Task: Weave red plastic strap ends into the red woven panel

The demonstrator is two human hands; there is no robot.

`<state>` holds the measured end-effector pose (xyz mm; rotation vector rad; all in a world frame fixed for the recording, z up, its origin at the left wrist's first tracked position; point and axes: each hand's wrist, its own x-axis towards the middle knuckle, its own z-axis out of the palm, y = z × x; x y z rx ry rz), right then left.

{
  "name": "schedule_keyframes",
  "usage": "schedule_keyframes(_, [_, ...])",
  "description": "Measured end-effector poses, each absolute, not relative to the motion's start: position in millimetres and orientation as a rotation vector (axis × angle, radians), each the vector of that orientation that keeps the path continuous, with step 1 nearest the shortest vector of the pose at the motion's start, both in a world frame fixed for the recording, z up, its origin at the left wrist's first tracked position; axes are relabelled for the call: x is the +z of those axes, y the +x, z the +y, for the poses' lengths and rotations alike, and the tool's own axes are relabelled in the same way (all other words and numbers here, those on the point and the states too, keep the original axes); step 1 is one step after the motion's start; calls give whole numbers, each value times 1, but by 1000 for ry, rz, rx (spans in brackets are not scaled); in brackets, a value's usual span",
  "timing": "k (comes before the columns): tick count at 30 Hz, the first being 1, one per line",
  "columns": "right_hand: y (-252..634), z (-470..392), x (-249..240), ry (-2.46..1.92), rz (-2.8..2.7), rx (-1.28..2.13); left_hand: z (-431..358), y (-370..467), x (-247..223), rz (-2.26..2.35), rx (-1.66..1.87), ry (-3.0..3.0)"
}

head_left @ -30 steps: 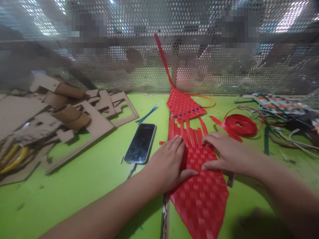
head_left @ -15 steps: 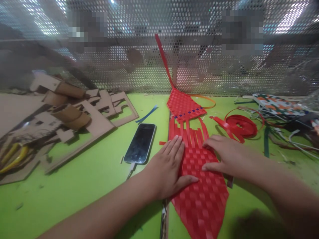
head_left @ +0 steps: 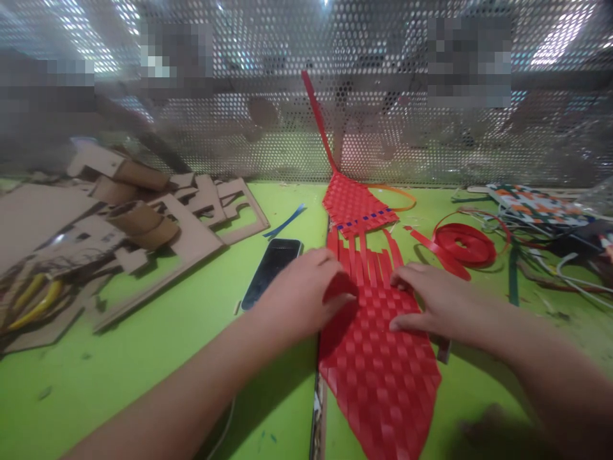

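A woven piece of flat red strips (head_left: 383,377) lies on the table, tapering to a point at its near end. Loose strips run out from its far side toward a second, smaller red woven piece (head_left: 357,198) crossed by a blue-checked row. Over the left edge of the near weave is my left hand (head_left: 306,291), fingers bent and thumb apart, its shadow falling on the strips. My right hand (head_left: 431,300) rests on the weave's right edge, thumb and fingers spread. The tips of my left fingers are partly hidden.
A phone (head_left: 271,268) lies left of the weave, partly behind my left hand. Cardboard pieces (head_left: 191,255) pile up at the left. Right of the weave sits a coil of red strip (head_left: 462,244). A perforated metal screen (head_left: 278,128) stands along the back.
My left hand has lifted from lying flat on the weave and shifted up and left, its fingers now bent. My right hand stays in place.
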<state>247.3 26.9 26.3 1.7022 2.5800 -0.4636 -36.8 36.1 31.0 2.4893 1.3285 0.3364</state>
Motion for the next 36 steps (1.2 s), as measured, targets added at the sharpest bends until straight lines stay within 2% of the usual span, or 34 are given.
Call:
schedule_keyframes(12, [249,31,26,1719,2511,-611,39,-44,37,1312,21,2402])
schedule_keyframes(36, [247,24,31,1641,2549,-753,34,-43,37,1232,-17,2368])
